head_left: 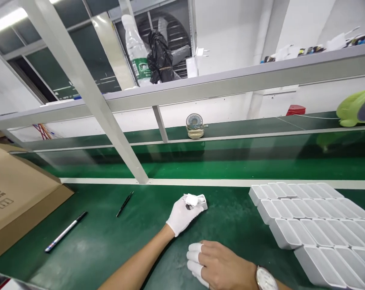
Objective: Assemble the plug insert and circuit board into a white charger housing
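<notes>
Up front, a small white plastic part [197,200] pinched in the fingertips of the left hand [182,215], gloved in white and held just above the green surface [110,237]. Fingers closed around the near end of the part, far end poking out beyond them. Right hand [214,266] nearer the body and just right of the left one, resting knuckles-up on the surface, grasping nothing, fingers loosely curled, white cots on the fingertips, a wristwatch [264,278] at the wrist.

Right of both hands, close by, rows of white trays [309,219] packed side by side, stretching off toward the edge of view. Left of the left hand, well apart, black tweezers [125,204] lying flat; further left still, a marker pen [66,231] slanting on the surface, and beyond it a brown cardboard box [16,197].

Beyond the left hand, a white rail, then a green conveyor belt [231,161], with a small desk fan [195,125] on the ledge behind. Far right of that, a lime-green fan [357,106]. Overhead, a shelf bearing a plastic bottle [136,50] and a black bag [160,54].
</notes>
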A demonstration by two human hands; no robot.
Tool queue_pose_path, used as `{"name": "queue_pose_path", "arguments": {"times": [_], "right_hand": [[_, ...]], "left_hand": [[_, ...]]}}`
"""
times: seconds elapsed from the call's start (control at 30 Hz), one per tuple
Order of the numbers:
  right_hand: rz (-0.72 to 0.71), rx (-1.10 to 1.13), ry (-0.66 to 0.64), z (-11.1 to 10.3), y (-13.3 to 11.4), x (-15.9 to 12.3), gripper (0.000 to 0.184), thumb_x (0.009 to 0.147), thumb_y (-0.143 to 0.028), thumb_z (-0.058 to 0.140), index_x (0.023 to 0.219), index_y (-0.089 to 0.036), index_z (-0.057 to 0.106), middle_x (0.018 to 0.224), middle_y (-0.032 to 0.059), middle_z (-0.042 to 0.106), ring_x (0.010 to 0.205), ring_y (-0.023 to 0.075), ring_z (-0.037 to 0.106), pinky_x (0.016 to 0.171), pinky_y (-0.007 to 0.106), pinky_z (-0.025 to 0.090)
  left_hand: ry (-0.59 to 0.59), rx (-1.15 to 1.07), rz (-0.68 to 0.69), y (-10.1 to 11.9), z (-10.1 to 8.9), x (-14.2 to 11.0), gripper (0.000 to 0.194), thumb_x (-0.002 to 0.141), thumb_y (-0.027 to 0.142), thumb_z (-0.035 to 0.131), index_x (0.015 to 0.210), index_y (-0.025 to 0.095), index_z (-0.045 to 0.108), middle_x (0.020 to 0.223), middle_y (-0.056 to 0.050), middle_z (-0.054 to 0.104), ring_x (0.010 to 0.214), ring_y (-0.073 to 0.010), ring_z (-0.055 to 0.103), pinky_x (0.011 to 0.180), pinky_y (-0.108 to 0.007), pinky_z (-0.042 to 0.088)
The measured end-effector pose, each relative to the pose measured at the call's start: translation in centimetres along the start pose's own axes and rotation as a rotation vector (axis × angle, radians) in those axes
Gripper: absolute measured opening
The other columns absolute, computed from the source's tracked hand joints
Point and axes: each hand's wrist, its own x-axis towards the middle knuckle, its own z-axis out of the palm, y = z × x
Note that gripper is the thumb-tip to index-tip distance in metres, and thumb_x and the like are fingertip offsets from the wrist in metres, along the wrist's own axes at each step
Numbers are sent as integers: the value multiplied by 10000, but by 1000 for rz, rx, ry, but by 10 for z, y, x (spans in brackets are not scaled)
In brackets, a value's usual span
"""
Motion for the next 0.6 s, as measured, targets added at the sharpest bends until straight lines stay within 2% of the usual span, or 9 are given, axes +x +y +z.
{"name": "queue_pose_path", "arguments": {"times": [0.07, 0.2, 0.37, 0.47, 0.6], "right_hand": [[9, -12, 2, 1, 2, -2, 222, 1018, -265, 464, 1124, -171, 635, 1221, 65, 650, 1138, 180, 574, 1027, 326, 443], [-13, -16, -13, 2, 5, -4, 224, 1026, -284, 457, 1060, -176, 650, 1117, 67, 678, 1091, 174, 594, 1007, 313, 451], [-1, 17, 1, 9, 7, -7, 265, 1030, -335, 453, 929, -188, 649, 1027, 45, 694, 1025, 162, 611, 987, 290, 458], [11, 43, 12, 12, 8, -8, 282, 1039, -321, 428, 902, -197, 642, 997, 24, 697, 1011, 144, 611, 977, 265, 457], [33, 25, 19, 6, 4, -7, 225, 1016, -316, 473, 943, -185, 642, 1049, 43, 690, 1079, 171, 591, 964, 301, 459]], "left_hand": [[82, 28, -10, -1, -6, 21, 374, 769, 396, 743, 1039, 141, 702, 1009, -71, 722, 924, -218, 680, 861, -318, 523], [220, 106, -28, -1, -28, 78, 374, 794, 378, 729, 1102, 167, 711, 1124, -77, 708, 1100, -247, 639, 995, -342, 461], [393, 216, -122, -13, -46, 138, 293, 817, 303, 715, 1037, 110, 702, 980, -106, 716, 983, -255, 665, 957, -444, 479], [460, 245, -115, -22, -44, 150, 290, 832, 269, 709, 1068, 106, 669, 983, -90, 705, 937, -212, 669, 928, -438, 508], [528, 265, -24, -25, -35, 142, 340, 849, 234, 670, 1150, 83, 629, 1029, -122, 681, 862, -184, 670, 849, -354, 544]]}}
